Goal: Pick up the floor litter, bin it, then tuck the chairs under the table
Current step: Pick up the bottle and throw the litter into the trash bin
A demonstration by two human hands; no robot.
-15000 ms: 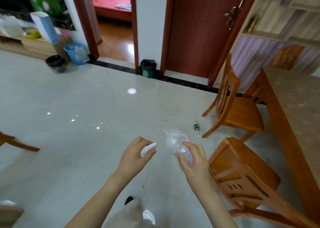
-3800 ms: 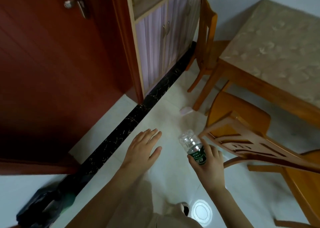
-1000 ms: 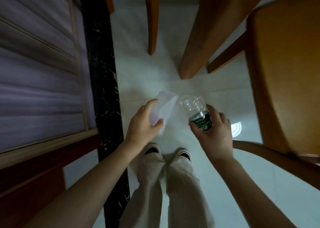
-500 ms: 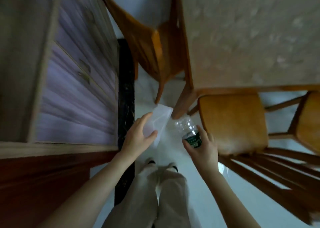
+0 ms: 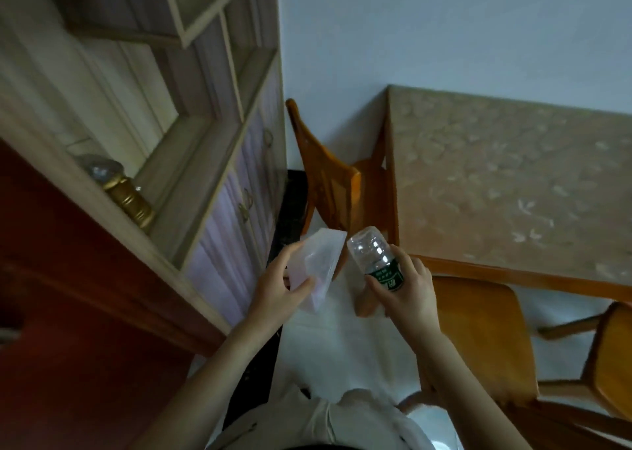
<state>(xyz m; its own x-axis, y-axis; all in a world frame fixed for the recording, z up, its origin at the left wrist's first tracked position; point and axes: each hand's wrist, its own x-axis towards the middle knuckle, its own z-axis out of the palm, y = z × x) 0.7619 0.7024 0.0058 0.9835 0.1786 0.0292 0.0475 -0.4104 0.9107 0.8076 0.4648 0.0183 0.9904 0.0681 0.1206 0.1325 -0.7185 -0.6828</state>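
My left hand grips a pale, translucent plastic packet between thumb and fingers. My right hand holds a small clear plastic bottle with a green label, its base pointing up. Both hands are raised side by side in front of me. One wooden chair stands against the wall at the table's left end. A second wooden chair sits pulled out from the table's near side, under my right forearm. The table has a patterned beige top.
A tall shelf cabinet with purple doors stands to the left, holding a gold-coloured jar. A dark red door lies at lower left. Another chair's seat shows at the right edge. White floor tile runs between cabinet and chairs.
My head has lifted, so the view now takes in the wall, shelves and tabletop. Both hands have risen with the packet and the bottle still held.
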